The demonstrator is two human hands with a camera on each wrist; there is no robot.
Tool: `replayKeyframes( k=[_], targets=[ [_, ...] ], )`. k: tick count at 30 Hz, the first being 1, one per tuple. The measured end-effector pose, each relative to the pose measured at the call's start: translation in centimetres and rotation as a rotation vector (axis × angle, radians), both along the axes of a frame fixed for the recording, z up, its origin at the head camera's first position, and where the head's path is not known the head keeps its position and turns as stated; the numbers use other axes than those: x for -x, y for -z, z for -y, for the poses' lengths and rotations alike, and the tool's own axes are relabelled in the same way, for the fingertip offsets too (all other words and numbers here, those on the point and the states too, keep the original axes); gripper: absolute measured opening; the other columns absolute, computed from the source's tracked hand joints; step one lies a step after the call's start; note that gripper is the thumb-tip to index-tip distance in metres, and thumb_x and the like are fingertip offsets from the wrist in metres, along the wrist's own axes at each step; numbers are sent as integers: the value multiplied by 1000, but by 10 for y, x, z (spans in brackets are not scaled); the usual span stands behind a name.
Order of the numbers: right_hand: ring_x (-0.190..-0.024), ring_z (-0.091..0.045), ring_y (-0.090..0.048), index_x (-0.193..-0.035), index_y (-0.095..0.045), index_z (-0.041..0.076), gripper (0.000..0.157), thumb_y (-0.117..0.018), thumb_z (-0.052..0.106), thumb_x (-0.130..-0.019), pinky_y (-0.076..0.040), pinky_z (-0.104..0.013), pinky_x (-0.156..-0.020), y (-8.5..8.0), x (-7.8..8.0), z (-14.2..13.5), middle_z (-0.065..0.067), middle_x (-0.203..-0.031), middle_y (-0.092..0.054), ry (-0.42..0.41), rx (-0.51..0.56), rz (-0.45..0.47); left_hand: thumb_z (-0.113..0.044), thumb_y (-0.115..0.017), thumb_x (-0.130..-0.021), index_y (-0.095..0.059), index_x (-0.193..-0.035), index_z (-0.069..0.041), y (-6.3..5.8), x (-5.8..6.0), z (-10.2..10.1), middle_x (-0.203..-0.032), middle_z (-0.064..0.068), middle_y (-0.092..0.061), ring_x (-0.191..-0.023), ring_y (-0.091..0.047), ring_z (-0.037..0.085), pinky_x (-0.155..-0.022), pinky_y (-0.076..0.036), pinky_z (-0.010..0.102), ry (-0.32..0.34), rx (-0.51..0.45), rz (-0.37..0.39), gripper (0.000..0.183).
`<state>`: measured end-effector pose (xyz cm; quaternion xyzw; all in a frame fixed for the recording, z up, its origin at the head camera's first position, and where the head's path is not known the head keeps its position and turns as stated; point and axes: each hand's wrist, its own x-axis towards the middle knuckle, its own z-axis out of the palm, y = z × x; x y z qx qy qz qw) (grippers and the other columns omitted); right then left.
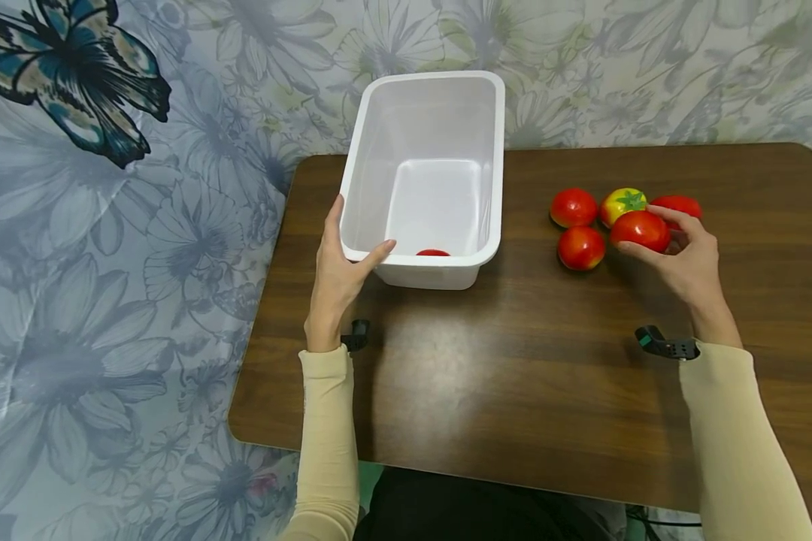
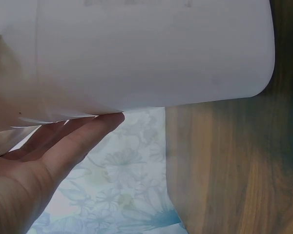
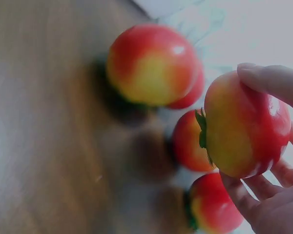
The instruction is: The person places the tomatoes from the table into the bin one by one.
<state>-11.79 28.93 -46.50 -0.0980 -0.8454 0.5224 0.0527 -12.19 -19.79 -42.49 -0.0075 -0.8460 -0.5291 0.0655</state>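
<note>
My right hand (image 1: 686, 252) grips a red tomato (image 1: 640, 231) between thumb and fingers. The right wrist view shows the gripped tomato (image 3: 246, 126) with a yellow patch and a green leafy stem end. Several more tomatoes lie close by on the table: two red ones at left, one yellow-green tomato (image 1: 622, 204) with its stem showing, and a red tomato (image 1: 678, 204) partly behind the hand. My left hand (image 1: 341, 267) holds the near left corner of a white plastic tub (image 1: 433, 274), thumb over the rim, fingers along the outer wall. Inside, the top of something red (image 1: 433, 253) shows above the near rim.
The brown wooden table (image 1: 514, 398) has its left edge beside my left forearm. Behind and to the left hangs flowered cloth (image 1: 196, 225) with a butterfly print (image 1: 81, 75). Black straps with small devices sit on both wrists.
</note>
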Motion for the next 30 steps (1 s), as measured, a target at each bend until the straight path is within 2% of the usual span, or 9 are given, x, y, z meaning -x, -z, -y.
replayKeyframes(
  k=[7, 14, 18, 21, 26, 30],
  targets=[
    [-107, -3, -54, -147, -63, 26, 63, -85, 13, -89, -42, -11, -84, -36, 14, 23, 19, -130, -54, -17, 77, -1, -41, -87, -85, -22, -168, -20, 1, -1, 2, -164, 8, -36, -141, -43, 24, -116, -37, 47, -7, -1, 3, 107],
    [-107, -7, -61, -143, -66, 18, 62, -84, 2, -86, -48, -10, -88, -74, 38, 56, 10, -135, -60, -125, 132, -143, -45, -87, -84, -21, -168, -19, 1, 1, 2, -168, 3, -31, -148, -36, 19, -121, -31, 45, 3, -1, 10, 110],
    [-108, -13, -62, -140, -68, 16, 61, -85, -1, -83, -50, -12, -89, -100, 51, 80, 4, -135, -62, -182, 236, -174, -48, -86, -83, -21, -168, -20, -1, 2, 1, -170, 1, -28, -152, -31, 17, -123, -27, 44, 1, -1, 19, 111],
    [-111, -18, -62, -139, -68, 16, 62, -86, -1, -81, -53, -17, -91, -119, 62, 103, 1, -139, -60, -228, 270, -182, -48, -86, -83, -20, -168, -21, -2, 1, 0, -170, 1, -27, -153, -29, 16, -124, -26, 45, -4, 6, 25, 111],
    [-113, -22, -62, -140, -68, 17, 64, -88, 4, -81, -53, -27, -100, -144, 78, 142, -1, -142, -59, -313, 218, -209, -49, -86, -84, -20, -168, -21, -2, 1, 0, -171, -1, -26, -154, -26, 15, -125, -24, 44, -6, 7, 23, 111],
    [-112, -23, -62, -140, -67, 18, 63, -88, 8, -82, -52, -32, -104, -155, 90, 167, -3, -140, -59, -379, 173, -235, -49, -86, -83, -21, -168, -22, -2, 1, -2, -171, -3, -26, -154, -26, 13, -125, -24, 43, -4, -3, 16, 111]
  ],
)
